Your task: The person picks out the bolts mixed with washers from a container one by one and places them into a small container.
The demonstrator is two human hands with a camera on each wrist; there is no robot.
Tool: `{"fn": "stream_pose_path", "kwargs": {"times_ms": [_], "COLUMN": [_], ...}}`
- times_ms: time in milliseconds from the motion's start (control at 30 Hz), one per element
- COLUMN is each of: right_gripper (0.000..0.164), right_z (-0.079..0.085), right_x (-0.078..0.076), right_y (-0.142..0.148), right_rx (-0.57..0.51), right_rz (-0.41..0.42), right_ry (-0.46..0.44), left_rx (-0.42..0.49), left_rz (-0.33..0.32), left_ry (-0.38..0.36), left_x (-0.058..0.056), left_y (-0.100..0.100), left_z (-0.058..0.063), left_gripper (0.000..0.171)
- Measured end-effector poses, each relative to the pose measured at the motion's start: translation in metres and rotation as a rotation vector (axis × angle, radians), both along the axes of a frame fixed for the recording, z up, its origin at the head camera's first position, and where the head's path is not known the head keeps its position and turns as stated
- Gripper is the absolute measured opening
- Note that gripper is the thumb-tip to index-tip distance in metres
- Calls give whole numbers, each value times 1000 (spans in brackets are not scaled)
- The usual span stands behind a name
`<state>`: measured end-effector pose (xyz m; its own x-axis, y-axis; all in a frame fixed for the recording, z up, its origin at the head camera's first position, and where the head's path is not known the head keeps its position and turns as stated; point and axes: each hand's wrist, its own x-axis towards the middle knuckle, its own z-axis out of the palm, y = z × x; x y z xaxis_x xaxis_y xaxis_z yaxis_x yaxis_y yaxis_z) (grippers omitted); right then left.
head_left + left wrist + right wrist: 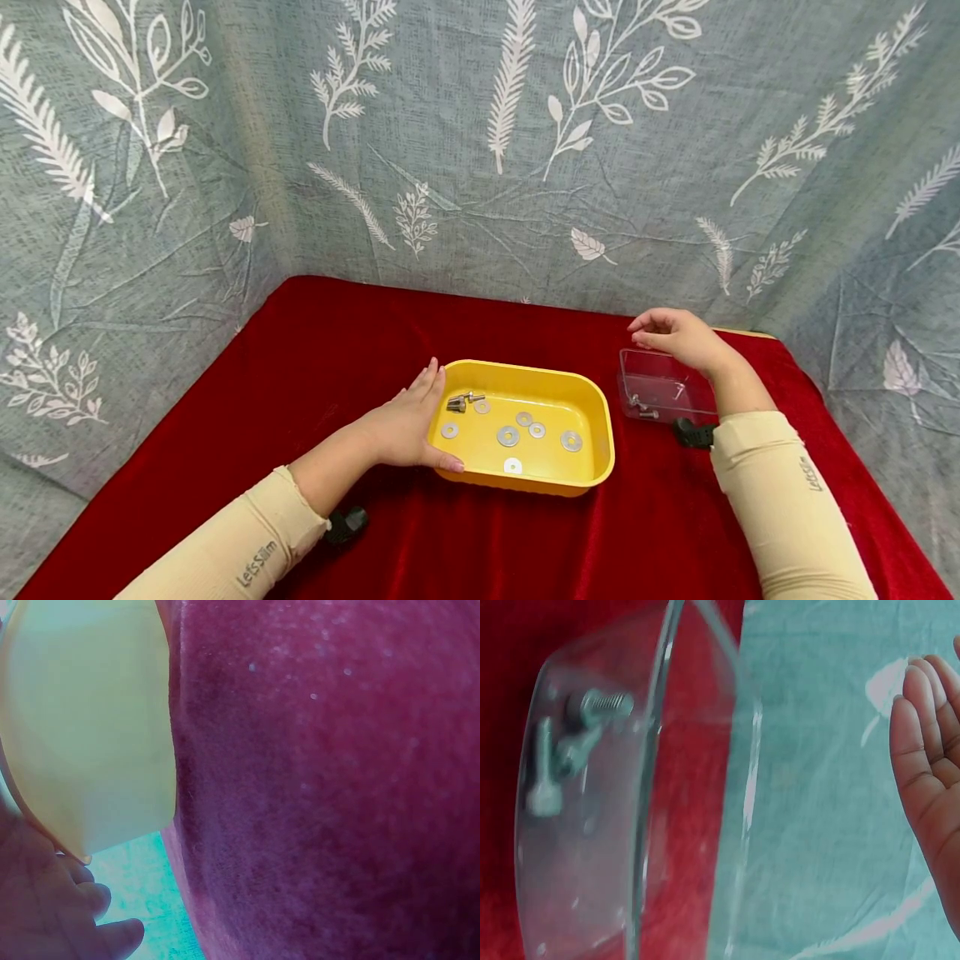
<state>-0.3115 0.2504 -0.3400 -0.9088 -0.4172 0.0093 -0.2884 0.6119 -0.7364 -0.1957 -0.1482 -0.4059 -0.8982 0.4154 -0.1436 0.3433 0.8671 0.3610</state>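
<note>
My left hand (pixel 405 425) braces the left end of a yellow plastic tray (pixel 600 442), its fingers straight along that end and the thumb over the near rim. Inside the tray lie several flat washers (pixel 507 436) and, by its left wall, a few short bolts (pixel 457 403). My right hand (pixel 686 337) hovers over the far side of a clear plastic box (pixel 660 387), fingers loosely bent and holding nothing. A few socket-head bolts (pixel 545 796) lie in that box. From the left wrist, the tray's outer wall (pixel 90 727) shows beside the fingers (pixel 120 937).
Red velvet cloth (pixel 315 358) covers the table. A grey-green curtain (pixel 450 125) with white leaf prints hangs behind and at both sides. Each wrist wears a black strap (pixel 347 525). The clear box stands just right of the tray.
</note>
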Motion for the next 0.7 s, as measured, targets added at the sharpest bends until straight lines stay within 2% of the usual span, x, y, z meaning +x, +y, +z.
{"fn": "stream_pose_path", "kwargs": {"times_ms": [333,700], "right_gripper": [19,17], "right_z": [0,-2], "right_x": [-1,6], "right_y": [-32,-78], "right_rx": [-33,-37], "right_rz": [90,174], "right_ry": [-8,0], "left_rx": [9,6], "left_rz": [4,5], "left_ry": [-2,5], "left_x": [0,-1], "left_y": [0,0], "left_z": [-1,-1], "left_gripper": [132,133]}}
